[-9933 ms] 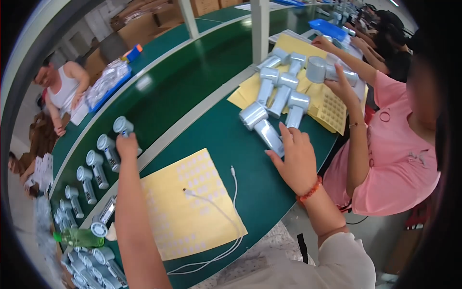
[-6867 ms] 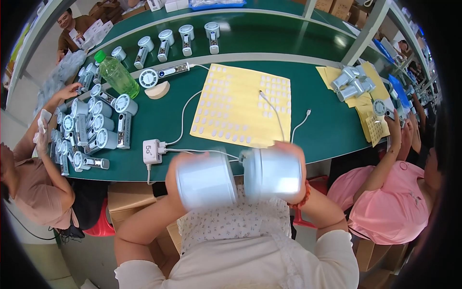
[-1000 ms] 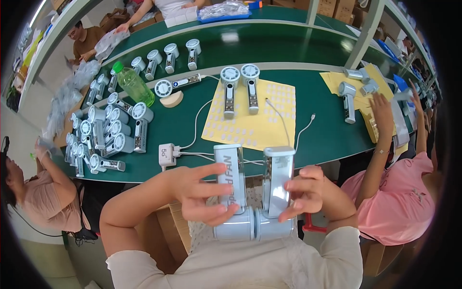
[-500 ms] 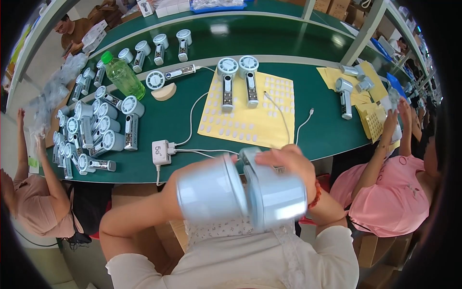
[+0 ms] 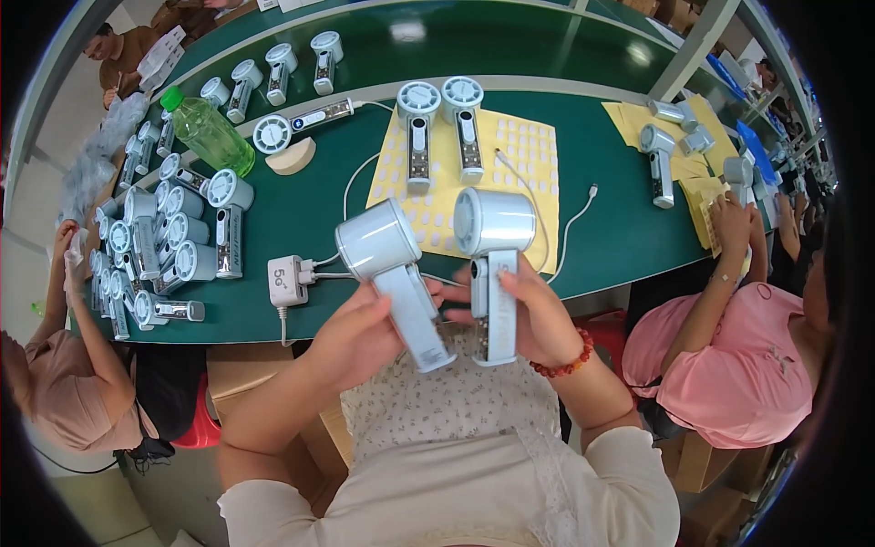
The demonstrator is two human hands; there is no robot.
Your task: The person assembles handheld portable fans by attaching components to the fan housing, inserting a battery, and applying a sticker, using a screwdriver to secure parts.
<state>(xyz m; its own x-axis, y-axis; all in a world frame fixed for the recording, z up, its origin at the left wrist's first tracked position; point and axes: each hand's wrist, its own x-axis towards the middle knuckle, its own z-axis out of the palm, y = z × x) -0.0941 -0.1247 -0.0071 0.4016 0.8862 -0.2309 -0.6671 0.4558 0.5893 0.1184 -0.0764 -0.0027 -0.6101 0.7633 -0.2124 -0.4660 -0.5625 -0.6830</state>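
Two pale-blue handheld fans are held upright side by side above my lap. My left hand (image 5: 365,330) grips the handle of the left handheld fan (image 5: 378,239), which tilts with its head toward the left. In my right hand (image 5: 538,314) is the right handheld fan (image 5: 497,221), almost vertical, its clear side panel partly showing. Fingers of both hands are wrapped behind the handles and partly hidden. Just beyond them, two more fans (image 5: 418,137) lie on a yellow sheet (image 5: 519,150) of small pale oval stickers.
Many fans (image 5: 182,228) crowd the table's left side, beside a green bottle (image 5: 214,137). A white charger (image 5: 288,281) has cables running from it; one fan (image 5: 272,134) is plugged in near a cream semicircular block (image 5: 292,156). Co-workers sit left and right, the right one in a pink top (image 5: 729,365).
Both held fans have swung from heads down near my chest to heads up, farther out over the table's edge. My hands have moved apart onto the handles.
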